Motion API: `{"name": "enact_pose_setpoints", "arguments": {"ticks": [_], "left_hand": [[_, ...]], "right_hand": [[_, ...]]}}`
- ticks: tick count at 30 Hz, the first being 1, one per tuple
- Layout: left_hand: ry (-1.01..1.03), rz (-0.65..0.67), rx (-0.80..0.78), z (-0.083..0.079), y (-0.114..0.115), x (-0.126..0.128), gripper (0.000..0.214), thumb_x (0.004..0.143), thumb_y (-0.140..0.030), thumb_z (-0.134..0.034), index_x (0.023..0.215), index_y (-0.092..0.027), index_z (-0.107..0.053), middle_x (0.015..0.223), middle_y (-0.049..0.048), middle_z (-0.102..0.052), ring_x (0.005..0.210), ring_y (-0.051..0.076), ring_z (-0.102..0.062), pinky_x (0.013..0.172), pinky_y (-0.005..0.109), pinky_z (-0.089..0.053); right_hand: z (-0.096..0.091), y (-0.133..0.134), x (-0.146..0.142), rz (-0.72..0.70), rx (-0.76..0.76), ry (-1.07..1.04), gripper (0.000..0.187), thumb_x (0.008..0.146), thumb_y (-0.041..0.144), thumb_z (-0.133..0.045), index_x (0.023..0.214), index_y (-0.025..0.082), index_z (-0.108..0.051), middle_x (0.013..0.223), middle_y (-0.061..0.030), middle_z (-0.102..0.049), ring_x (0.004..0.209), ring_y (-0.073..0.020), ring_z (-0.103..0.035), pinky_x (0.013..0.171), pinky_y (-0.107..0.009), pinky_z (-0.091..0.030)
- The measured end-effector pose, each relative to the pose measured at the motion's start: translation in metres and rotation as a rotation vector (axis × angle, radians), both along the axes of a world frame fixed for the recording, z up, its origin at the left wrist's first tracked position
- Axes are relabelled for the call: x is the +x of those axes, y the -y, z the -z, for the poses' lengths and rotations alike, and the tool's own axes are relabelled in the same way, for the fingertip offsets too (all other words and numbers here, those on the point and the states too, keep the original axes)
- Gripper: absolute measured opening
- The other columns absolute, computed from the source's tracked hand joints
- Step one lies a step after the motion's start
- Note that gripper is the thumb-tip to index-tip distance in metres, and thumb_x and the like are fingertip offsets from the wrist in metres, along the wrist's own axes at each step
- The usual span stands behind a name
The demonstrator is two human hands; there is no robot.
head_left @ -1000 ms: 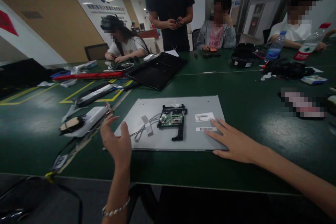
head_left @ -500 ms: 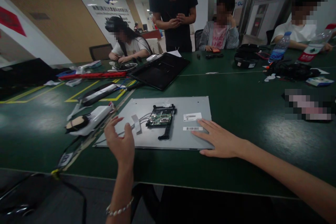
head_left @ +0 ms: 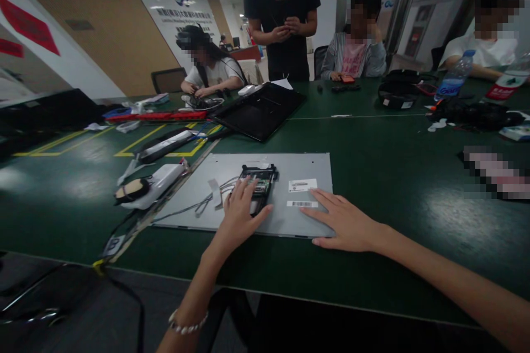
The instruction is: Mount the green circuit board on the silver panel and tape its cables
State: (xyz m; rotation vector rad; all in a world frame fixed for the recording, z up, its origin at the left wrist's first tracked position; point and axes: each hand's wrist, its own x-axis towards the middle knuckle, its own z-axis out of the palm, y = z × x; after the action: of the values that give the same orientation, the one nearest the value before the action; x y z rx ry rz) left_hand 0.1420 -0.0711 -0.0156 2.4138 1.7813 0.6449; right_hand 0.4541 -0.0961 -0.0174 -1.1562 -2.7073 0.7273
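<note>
A flat grey metal display panel [head_left: 298,165] lies on the green table in front of me. On its middle sits a green circuit board [head_left: 261,185] in a black plastic bracket [head_left: 271,171], with thin grey cables [head_left: 207,201] running left under a piece of tape. My left hand [head_left: 240,207] is over the board and bracket, fingers apart, covering part of them; whether it touches is hard to tell. My right hand [head_left: 345,223] rests with spread fingers on the panel's right edge, beside two white labels [head_left: 302,185]. Neither hand holds anything.
Behind the panel lies a black plastic cover [head_left: 260,110]. A white power strip [head_left: 161,185] and cables lie to the left. Bottles [head_left: 453,77], a black case [head_left: 397,91] and a blurred-out object [head_left: 492,171] are to the right. Several people are across the table [head_left: 372,149].
My left hand has moved right, from the panel's left side to over the circuit board, with its fingers now stretched forward. My right hand has stayed in place. The view has turned slightly left.
</note>
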Motion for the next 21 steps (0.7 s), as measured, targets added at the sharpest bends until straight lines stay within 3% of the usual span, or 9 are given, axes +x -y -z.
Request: {"name": "enact_pose_setpoints", "arguments": {"ticks": [5,15,21], "left_hand": [[-0.215,-0.023,-0.117,0.006,-0.009,0.005,0.075,0.088,-0.059,-0.053,0.151,-0.023,-0.034,0.158,0.0185,-0.029,0.147,0.044,-0.017,0.110,0.072,-0.016],[-0.232,-0.145,-0.101,0.004,-0.074,-0.003,0.077,0.090,-0.061,-0.045,0.150,-0.014,-0.035,0.155,0.0254,-0.031,0.143,0.049,-0.019,0.105,0.075,-0.017],[-0.257,-0.163,-0.119,0.006,-0.079,-0.006,0.079,0.090,-0.064,-0.043,0.151,-0.014,-0.034,0.156,0.0242,-0.030,0.145,0.047,-0.018,0.107,0.073,-0.017]], "right_hand": [[0.002,0.003,-0.001,0.027,0.009,-0.008,0.082,0.088,0.077,-0.041,0.157,0.036,-0.024,0.167,-0.0020,0.004,0.151,-0.0352,-0.004,0.119,-0.052,-0.011],[0.005,0.002,0.000,0.037,0.002,-0.003,0.082,0.087,0.078,-0.041,0.157,0.039,-0.021,0.167,0.0031,0.008,0.151,-0.0345,-0.004,0.120,-0.053,-0.011],[0.004,0.002,0.001,0.029,0.005,-0.005,0.083,0.087,0.079,-0.038,0.157,0.038,-0.022,0.167,0.0017,0.008,0.152,-0.0328,-0.001,0.121,-0.052,-0.010]]}}
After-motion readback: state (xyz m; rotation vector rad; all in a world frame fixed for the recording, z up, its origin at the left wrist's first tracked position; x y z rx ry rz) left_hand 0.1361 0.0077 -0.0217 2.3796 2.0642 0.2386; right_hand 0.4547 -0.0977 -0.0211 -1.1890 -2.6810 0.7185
